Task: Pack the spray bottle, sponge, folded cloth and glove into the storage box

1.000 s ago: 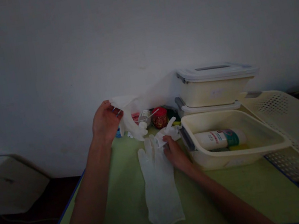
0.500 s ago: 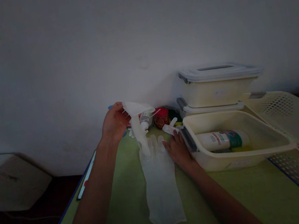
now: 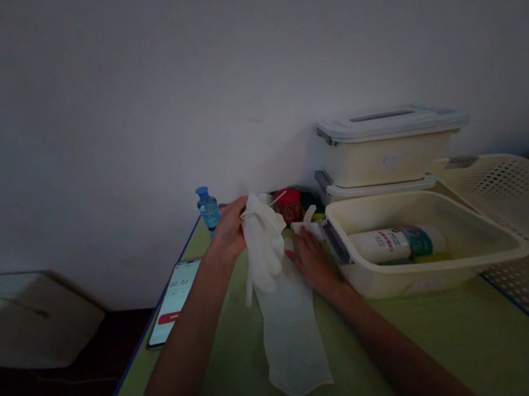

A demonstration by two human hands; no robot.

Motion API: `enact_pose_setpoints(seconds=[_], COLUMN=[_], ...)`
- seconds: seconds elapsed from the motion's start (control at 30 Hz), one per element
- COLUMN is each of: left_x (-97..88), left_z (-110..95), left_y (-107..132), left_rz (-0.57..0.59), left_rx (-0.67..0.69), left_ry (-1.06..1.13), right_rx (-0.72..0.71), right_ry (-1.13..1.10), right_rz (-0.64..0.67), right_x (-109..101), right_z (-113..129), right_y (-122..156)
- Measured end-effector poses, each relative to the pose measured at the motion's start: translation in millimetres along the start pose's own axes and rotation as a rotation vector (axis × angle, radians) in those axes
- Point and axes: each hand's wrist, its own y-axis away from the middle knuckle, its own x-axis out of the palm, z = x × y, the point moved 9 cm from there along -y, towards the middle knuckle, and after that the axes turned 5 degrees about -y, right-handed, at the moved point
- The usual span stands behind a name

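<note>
Lowered since half a second ago, the left hand [image 3: 230,232] now sits nearer the table [image 3: 419,334] and has gathered its glove into a loose bundle instead of dangling it by the cuff. That hand is closed around the top of the bunched glove [image 3: 263,245], whose fingers and folds hang down and brush the upper end of the flat glove [image 3: 292,335]. The flat glove lies stretched out in the middle of the table, its cuff reaching toward the near edge.

The right hand [image 3: 312,263] lies palm down with its fingers loose, grasping nothing, just beside the flat glove's right side and close against the end of the open tub [image 3: 438,263].

Both gloves look thin, limp and very light. They would likely cling, crumple and slip through a slack hold, and could tear if pulled hard. The rolled cuff seems the firmest place to pinch.

A white bottle with a green end [image 3: 394,244] lies inside the tub. Behind the tub, toward the far edge, stand two stacked lidded boxes [image 3: 388,150], and a perforated basket [image 3: 523,202] leans at the right edge. Along the far edge are a red-lidded jar [image 3: 290,204] and a small blue bottle [image 3: 208,209]. A phone [image 3: 175,299] with a lit screen lies at the left edge.
</note>
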Motion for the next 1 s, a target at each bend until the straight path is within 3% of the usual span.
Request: enact_pose_setpoints(seconds=[0.17,0.33,0.5,0.63,0.73,1.0], left_x=[-3.9,-4.5,4.3,26.0,41.2,31.7], left_z=[4,8,-13,-32,-34,-50], left_y=[15,23,28,38,42,43], left_rz=[-0.107,-0.102,-0.121,0.011,0.186,0.404], left_rx=[0.125,0.164,0.295,0.407,0.335,0.257], left_ry=[-0.005,-0.039,-0.196,-0.244,-0.323,-0.464], right_rx=[-0.228,-0.253,-0.221,-0.187,-0.153,-0.268], right_ry=[-0.361,-0.647,-0.966,-1.076,-1.082,-0.977], right_rz=[-0.139,-0.219,-0.244,-0.324,-0.382,-0.472], right_x=[-26,-56,-82,-100,-112,-149], right_z=[45,79,101,109,109,119], right_y=[11,17,1,-18,-30,-42])
